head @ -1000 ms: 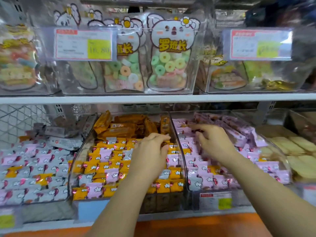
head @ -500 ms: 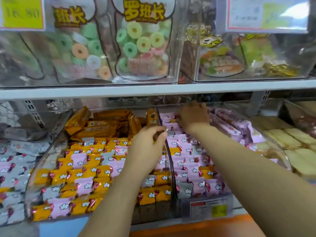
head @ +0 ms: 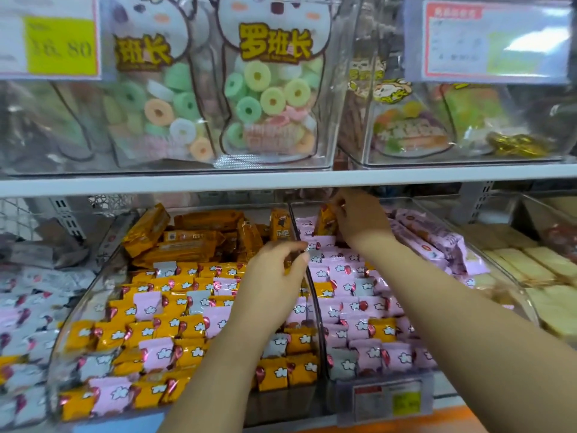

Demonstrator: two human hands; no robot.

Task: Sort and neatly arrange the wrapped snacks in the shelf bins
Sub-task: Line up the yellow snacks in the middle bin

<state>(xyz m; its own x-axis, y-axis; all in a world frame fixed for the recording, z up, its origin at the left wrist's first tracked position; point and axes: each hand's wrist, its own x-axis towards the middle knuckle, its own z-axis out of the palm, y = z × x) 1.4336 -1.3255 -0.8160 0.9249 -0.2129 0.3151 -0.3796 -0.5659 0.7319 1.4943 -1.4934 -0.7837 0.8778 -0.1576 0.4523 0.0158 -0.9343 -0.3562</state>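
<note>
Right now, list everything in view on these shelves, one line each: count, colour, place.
bear-shaped clear bags of ring candy: two, green, yellow and orange rings, upper bins.
price tags: at least three, white with yellow, bin fronts.
white shelf board: one, between the rows.
small mixed wrapped snacks: many, orange, pink, grey, middle lower bin.
small pink wrapped snacks: many, mostly pink, next bin right.
long orange packs: several, back of middle bin.
long pink packs: several, back of pink bin.
pale yellow packs: several, far right bin.
grey and pink snacks: many, left bin.
orange wrapped pack: one, back of pink bin.
left hand: over the bin divider, fingers curled, contents unclear.
right hand: pinches the orange wrapped pack.
</note>
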